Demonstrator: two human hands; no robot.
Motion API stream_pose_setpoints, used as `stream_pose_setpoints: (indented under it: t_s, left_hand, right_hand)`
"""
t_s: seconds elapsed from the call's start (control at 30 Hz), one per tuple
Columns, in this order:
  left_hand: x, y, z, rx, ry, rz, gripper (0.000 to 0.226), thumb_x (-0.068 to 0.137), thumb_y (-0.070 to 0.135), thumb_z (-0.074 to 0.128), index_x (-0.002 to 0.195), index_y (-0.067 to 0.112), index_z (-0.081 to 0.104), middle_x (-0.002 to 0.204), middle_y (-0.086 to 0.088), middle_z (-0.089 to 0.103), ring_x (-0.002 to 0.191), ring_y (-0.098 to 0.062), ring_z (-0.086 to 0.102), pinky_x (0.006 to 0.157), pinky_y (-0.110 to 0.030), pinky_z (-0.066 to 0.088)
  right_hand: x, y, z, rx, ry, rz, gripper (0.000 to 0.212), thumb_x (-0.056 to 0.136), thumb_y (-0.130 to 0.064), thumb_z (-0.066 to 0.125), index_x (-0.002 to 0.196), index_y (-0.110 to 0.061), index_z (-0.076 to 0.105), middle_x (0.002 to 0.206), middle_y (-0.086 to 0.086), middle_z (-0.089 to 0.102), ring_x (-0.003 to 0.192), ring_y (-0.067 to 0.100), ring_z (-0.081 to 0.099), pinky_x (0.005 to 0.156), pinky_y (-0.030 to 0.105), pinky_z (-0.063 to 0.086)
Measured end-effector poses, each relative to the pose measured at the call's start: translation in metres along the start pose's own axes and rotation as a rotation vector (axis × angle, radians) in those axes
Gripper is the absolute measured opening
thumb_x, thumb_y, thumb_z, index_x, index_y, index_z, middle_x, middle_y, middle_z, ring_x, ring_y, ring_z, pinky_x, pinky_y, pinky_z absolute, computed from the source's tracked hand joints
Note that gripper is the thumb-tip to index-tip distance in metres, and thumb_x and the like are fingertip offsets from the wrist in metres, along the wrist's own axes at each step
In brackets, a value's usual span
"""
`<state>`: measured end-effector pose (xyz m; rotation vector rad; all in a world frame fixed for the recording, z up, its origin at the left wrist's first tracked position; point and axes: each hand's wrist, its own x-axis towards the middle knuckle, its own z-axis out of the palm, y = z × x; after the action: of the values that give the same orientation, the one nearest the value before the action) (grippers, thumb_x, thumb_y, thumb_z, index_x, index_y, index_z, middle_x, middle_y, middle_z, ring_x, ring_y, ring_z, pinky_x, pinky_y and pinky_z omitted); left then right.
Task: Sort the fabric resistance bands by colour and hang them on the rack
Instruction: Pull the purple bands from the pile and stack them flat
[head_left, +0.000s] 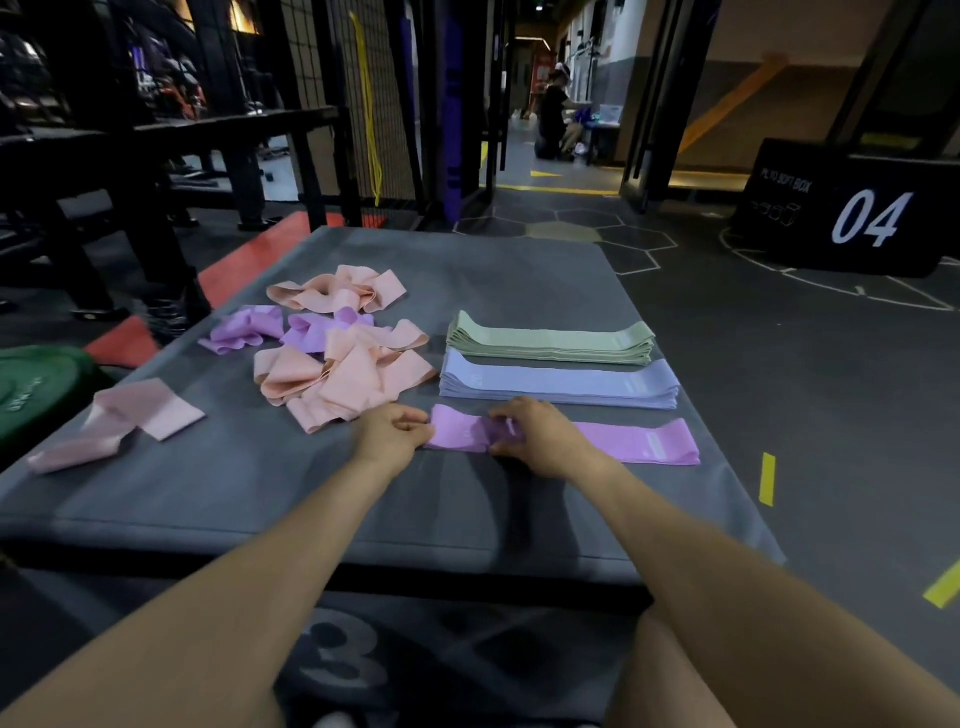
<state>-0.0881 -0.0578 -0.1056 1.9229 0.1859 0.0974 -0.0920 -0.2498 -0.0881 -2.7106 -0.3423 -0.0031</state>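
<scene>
A purple band (634, 441) lies flat at the near right of the grey mat (260, 493). My left hand (389, 434) pinches its left end. My right hand (530, 436) grips its bunched middle with curled fingers. Behind it lie a flat stack of blue bands (561, 384) and a flat stack of green bands (550, 340). To the left sits a loose heap of peach bands (348, 379) mixed with crumpled purple bands (244, 332); more peach bands (337, 291) lie further back. A single pink band (135, 421) lies at the near left.
A green weight plate (36, 395) sits off the mat's left edge. Black rack frames (156, 156) and a wire mesh panel stand behind the mat. A black box marked 04 (852, 213) stands on the floor at the right. A person crouches far down the corridor (553, 117).
</scene>
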Motion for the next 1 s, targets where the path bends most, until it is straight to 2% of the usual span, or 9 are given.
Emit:
stream_pose_setpoints:
  t_s: [0.1,0.23,0.33,0.43,0.53,0.63,0.77,0.87,1.0]
  left_hand:
    - [0.002,-0.001,0.000,-0.009,-0.013,-0.009,0.025,0.080,-0.004,0.067,0.104,-0.008,0.064,0.067,0.001,0.057,0.057,-0.005,0.052,0.051,-0.001,0.040]
    - [0.002,0.000,-0.001,0.020,-0.024,-0.011,0.023,0.080,-0.003,0.067,0.103,-0.006,0.065,0.067,0.002,0.056,0.058,-0.005,0.052,0.056,-0.007,0.042]
    - [0.004,0.007,-0.007,0.042,-0.020,0.025,0.021,0.080,0.002,0.069,0.100,-0.002,0.066,0.078,-0.007,0.062,0.072,-0.017,0.056,0.069,-0.020,0.046]
    - [0.012,0.019,-0.024,0.152,0.030,0.103,0.018,0.082,0.009,0.067,0.099,0.005,0.068,0.092,-0.007,0.065,0.084,-0.017,0.057,0.076,-0.020,0.040]
    - [0.029,0.031,-0.050,0.241,0.071,0.137,0.021,0.084,0.013,0.064,0.104,0.009,0.067,0.101,-0.004,0.067,0.096,-0.020,0.060,0.078,-0.021,0.040]
    - [0.053,0.036,-0.078,0.303,0.104,0.162,0.021,0.085,0.014,0.061,0.106,0.012,0.065,0.102,0.002,0.064,0.097,-0.015,0.059,0.077,-0.018,0.037]
    - [0.099,0.029,-0.110,0.349,0.168,0.156,0.023,0.083,0.010,0.061,0.106,0.013,0.062,0.111,-0.003,0.063,0.102,-0.022,0.061,0.087,-0.027,0.044]
    - [0.137,0.016,-0.125,0.401,0.196,0.169,0.025,0.083,0.007,0.061,0.108,0.009,0.062,0.108,-0.008,0.065,0.103,-0.026,0.060,0.087,-0.030,0.046]
    - [0.177,0.000,-0.130,0.456,0.182,0.155,0.033,0.082,0.007,0.060,0.115,0.013,0.059,0.109,-0.006,0.063,0.104,-0.025,0.059,0.087,-0.029,0.044]
  right_hand:
    - [0.000,-0.001,0.000,0.001,-0.010,0.001,0.047,0.082,-0.032,0.070,0.125,-0.019,0.057,0.126,0.006,0.056,0.116,0.028,0.050,0.099,0.036,0.041]
    - [-0.001,-0.004,-0.002,-0.005,-0.025,0.000,0.047,0.081,-0.032,0.071,0.125,-0.019,0.058,0.125,0.005,0.056,0.115,0.027,0.051,0.098,0.036,0.042]
    - [0.005,-0.015,-0.011,0.003,-0.023,-0.007,0.047,0.080,-0.031,0.072,0.124,-0.017,0.059,0.127,0.006,0.058,0.117,0.026,0.053,0.098,0.036,0.043]
    - [0.021,-0.037,-0.023,0.030,0.036,-0.039,0.041,0.085,-0.025,0.067,0.123,-0.013,0.059,0.126,0.007,0.057,0.115,0.027,0.053,0.095,0.032,0.043]
    - [0.046,-0.067,-0.028,0.069,0.078,-0.104,0.030,0.088,-0.017,0.062,0.117,-0.006,0.062,0.117,0.010,0.061,0.106,0.026,0.056,0.089,0.030,0.041]
    - [0.083,-0.093,-0.023,0.107,0.093,-0.101,0.030,0.087,-0.016,0.062,0.116,-0.007,0.062,0.116,0.010,0.064,0.106,0.027,0.058,0.089,0.029,0.042]
    - [0.137,-0.117,-0.008,0.139,0.079,-0.089,0.034,0.088,-0.017,0.061,0.121,-0.008,0.059,0.121,0.007,0.061,0.110,0.023,0.056,0.089,0.026,0.039]
    - [0.177,-0.127,0.008,0.110,0.083,-0.106,0.027,0.085,-0.014,0.060,0.111,-0.006,0.062,0.105,0.010,0.061,0.091,0.023,0.054,0.075,0.026,0.038]
    - [0.217,-0.129,0.027,0.104,0.108,-0.111,0.019,0.081,-0.008,0.056,0.096,-0.001,0.066,0.097,0.018,0.064,0.086,0.034,0.059,0.071,0.035,0.046]
